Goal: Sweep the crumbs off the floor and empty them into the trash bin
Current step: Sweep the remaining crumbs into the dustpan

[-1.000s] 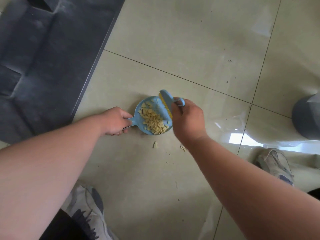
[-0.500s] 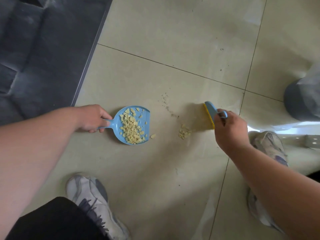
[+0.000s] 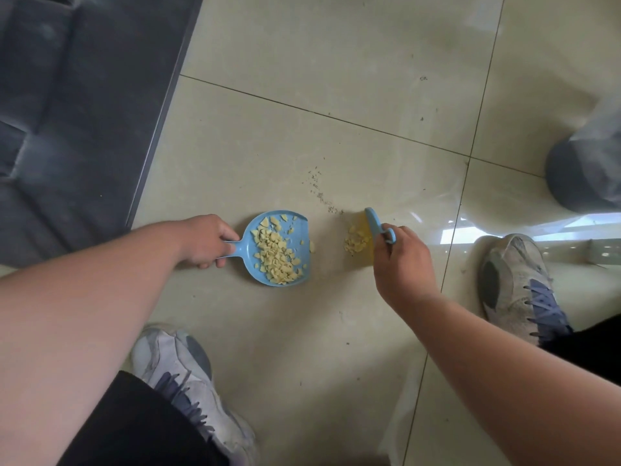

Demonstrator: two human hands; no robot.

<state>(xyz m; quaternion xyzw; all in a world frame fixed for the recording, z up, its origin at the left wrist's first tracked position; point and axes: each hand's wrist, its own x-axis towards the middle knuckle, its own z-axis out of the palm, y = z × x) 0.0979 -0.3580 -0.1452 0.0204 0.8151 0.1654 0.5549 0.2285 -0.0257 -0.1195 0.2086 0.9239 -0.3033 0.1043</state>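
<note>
Right hand (image 3: 401, 260) grips the brush (image 3: 372, 223) just right of the loose crumbs (image 3: 355, 239), the left hand (image 3: 205, 240) holding the dustpan (image 3: 279, 248) open-mouthed to their left at mid-frame.

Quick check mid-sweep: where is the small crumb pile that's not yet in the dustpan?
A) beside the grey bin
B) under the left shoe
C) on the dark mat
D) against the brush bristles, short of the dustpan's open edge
D: the loose crumb pile lies against the brush held by the right hand, apart from the blue dustpan that the left hand grips.
</note>
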